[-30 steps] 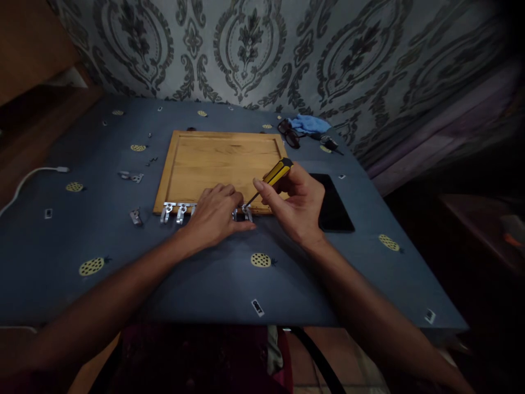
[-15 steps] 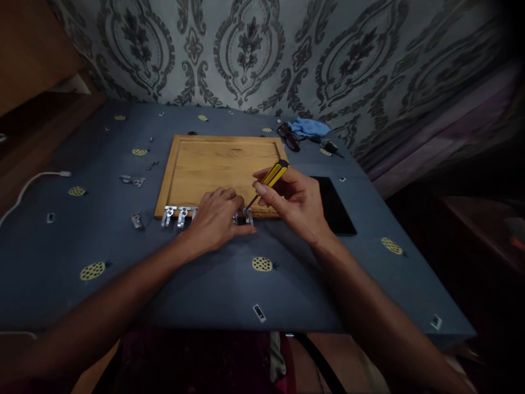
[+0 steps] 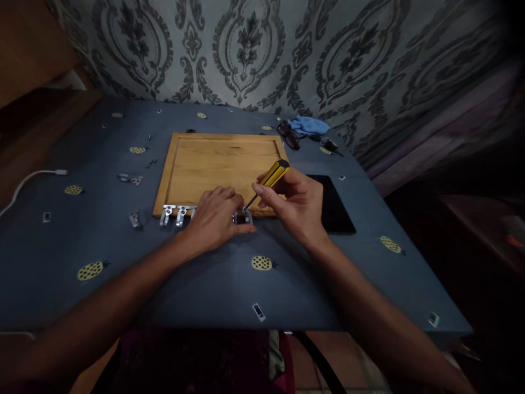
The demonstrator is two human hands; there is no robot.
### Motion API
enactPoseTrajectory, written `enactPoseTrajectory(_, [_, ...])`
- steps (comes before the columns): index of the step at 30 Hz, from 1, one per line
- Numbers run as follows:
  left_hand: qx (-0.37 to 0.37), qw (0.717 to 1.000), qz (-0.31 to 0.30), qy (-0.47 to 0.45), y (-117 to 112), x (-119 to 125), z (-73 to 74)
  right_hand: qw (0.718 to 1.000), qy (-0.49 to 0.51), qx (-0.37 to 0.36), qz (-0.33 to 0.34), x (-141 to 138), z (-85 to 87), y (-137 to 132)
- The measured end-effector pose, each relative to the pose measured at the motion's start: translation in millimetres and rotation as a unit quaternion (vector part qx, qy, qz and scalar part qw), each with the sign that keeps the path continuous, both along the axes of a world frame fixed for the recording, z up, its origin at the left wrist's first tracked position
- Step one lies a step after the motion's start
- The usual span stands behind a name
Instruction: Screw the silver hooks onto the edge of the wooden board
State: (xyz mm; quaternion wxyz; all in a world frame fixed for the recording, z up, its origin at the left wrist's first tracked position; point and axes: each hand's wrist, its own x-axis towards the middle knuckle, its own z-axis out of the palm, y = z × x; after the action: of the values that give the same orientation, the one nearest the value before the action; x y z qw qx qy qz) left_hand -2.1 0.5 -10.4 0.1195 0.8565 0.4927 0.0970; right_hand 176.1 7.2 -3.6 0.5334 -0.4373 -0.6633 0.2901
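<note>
My right hand (image 3: 301, 205) pinches a screwdriver (image 3: 275, 174) with a yellow and black handle, tilted. Its tip meets a metal hinge (image 3: 248, 215) on the near edge of a framed wooden panel (image 3: 221, 164). My left hand (image 3: 217, 216) lies over that edge just left of the tip. Its fingers curl on the panel and its thumb reaches below the edge, closed about the hinge, whose left part it hides. More silver hinges (image 3: 181, 215) stand along the edge left of my hand, partly covered by it.
Loose hinges (image 3: 134, 220) and small screws (image 3: 151, 163) lie left of the panel. A black tablet-like slab (image 3: 334, 205) is on the right. Behind are sunglasses (image 3: 289, 135), a blue cloth (image 3: 309, 126) and keys (image 3: 329, 144). A white cable (image 3: 36, 175) lies far left on the patterned tablecloth (image 3: 197, 295).
The view has shifted slightly. My right hand has turned a little around the screwdriver, whose tip stays at the hinge. My left hand keeps its place.
</note>
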Motion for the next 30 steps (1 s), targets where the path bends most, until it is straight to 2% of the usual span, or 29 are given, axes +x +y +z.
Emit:
enactPoseTrajectory(4, [0.003,1.0,-0.002,0.001,0.2,-0.3,-1.4,1.0,-0.001,0.001,-0.021,-0.8,-3.5,-0.7])
enactPoseTrajectory(12, [0.002,1.0,-0.005,-0.002,0.4,-0.6,-1.1,1.0,0.004,0.026,-0.017,-2.5,-3.9,-0.8])
enactPoseTrajectory(18, [0.003,1.0,-0.008,-0.001,0.7,-0.9,-1.0,0.995,0.044,0.063,-0.068,-0.4,2.1,-2.0])
enactPoseTrajectory(30, [0.013,1.0,-0.005,-0.007,0.3,-0.8,-2.4,0.998,0.004,0.042,-0.053,-2.3,1.6,-2.1])
